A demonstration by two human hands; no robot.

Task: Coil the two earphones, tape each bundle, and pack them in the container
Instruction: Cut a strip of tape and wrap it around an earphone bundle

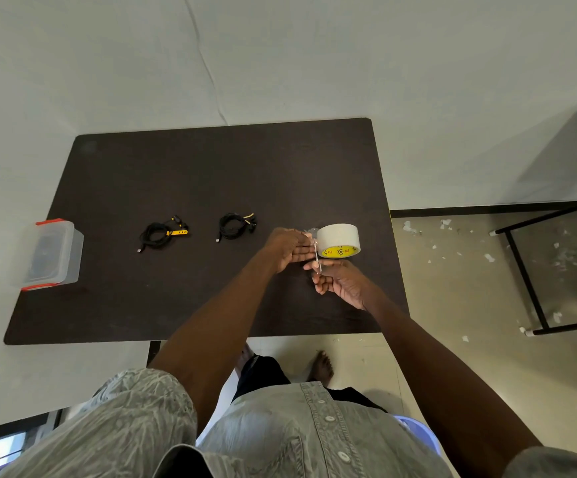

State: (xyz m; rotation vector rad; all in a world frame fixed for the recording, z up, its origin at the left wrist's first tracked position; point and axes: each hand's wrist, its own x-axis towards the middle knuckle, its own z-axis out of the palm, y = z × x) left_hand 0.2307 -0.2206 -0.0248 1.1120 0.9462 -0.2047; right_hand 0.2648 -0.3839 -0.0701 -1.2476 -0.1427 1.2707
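Two coiled black earphones lie on the dark table: one with a yellow part toward the left, the other in the middle. A tape roll with a yellow core stands on its edge at the right. My left hand rests against the roll's left side, fingers fairly straight. My right hand pinches a strip of tape pulled from the roll toward me. The clear container with red clips sits at the table's left edge, lid on.
A black metal frame stands on the floor to the right, among scattered paper scraps. My bare feet are under the table's near edge. A white sheet covers the floor behind and to the left.
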